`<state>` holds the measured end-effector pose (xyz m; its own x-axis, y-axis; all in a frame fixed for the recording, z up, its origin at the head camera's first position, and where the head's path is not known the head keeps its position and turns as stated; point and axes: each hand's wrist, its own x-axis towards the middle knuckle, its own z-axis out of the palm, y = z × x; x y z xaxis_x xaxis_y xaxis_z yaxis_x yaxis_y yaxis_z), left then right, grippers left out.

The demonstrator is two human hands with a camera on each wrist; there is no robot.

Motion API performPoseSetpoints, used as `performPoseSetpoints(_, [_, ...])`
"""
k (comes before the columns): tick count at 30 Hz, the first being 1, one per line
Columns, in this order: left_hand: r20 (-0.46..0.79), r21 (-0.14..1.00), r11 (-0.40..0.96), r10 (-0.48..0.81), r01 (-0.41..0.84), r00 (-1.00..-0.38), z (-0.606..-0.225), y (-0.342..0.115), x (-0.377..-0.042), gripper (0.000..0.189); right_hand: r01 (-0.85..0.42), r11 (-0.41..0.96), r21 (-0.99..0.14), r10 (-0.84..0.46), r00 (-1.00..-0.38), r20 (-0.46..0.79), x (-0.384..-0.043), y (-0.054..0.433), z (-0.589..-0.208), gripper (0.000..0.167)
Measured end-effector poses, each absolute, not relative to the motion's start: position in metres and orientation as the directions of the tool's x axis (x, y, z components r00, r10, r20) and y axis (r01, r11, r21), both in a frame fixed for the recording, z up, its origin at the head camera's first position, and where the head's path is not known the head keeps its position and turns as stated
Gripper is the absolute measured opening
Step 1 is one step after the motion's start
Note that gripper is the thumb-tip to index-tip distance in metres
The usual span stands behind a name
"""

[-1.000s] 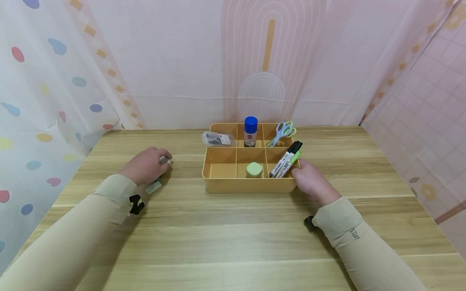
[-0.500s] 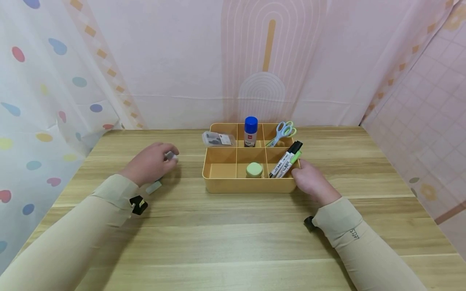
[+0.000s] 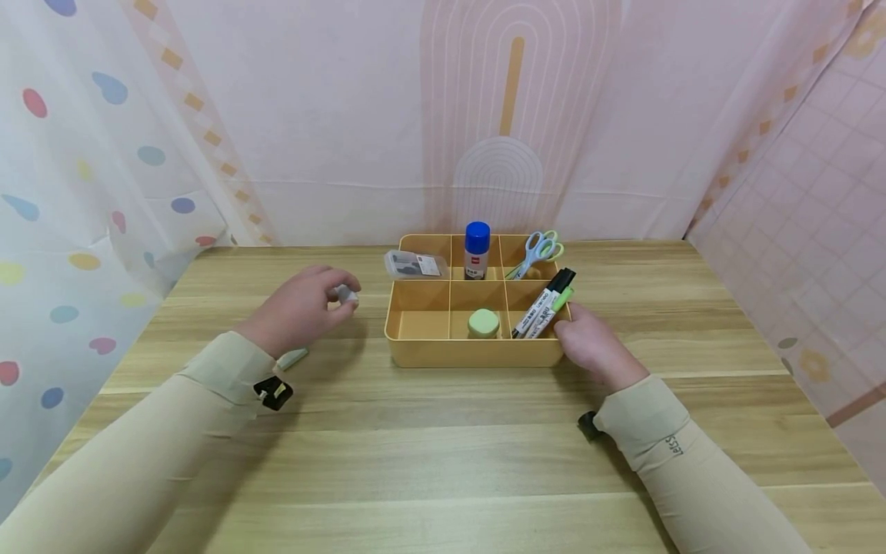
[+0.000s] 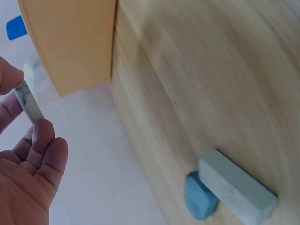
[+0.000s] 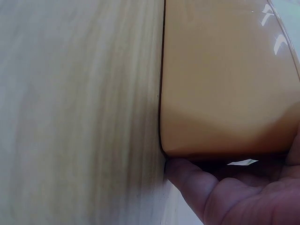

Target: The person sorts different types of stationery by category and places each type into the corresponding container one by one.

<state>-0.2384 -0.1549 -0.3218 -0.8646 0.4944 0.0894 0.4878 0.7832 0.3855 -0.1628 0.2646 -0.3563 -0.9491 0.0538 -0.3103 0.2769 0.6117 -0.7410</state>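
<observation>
My left hand pinches a small white eraser with grey marbling between thumb and fingertips, raised above the table left of the organizer box. In the head view, most of that eraser is hidden by the fingers. At the right front corner of the yellow six-part organizer, my right hand grips the end wall. The right wrist view has its fingers low against that wall. Below the left hand lie a pale grey-green block eraser and a blue one, side by side.
The organizer holds a clear plastic case, a blue-capped glue stick, scissors, markers and a pale green rounded object. Its front left compartment is bare. Behind the wooden table hangs a patterned curtain.
My left hand has lifted the white eraser and moved right toward the organizer, away from the other two erasers. The right hand and the organizer have stayed put.
</observation>
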Motion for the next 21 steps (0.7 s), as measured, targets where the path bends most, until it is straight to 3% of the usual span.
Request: performPoseSetpoints(21, [0.15,0.348,0.7,0.615,0.624,-0.774,-0.313,-0.112,-0.229,0.024,0.271,0.618,-0.738,0.049,-0.95,-0.308,-0.164,0.265,-0.356,0.062])
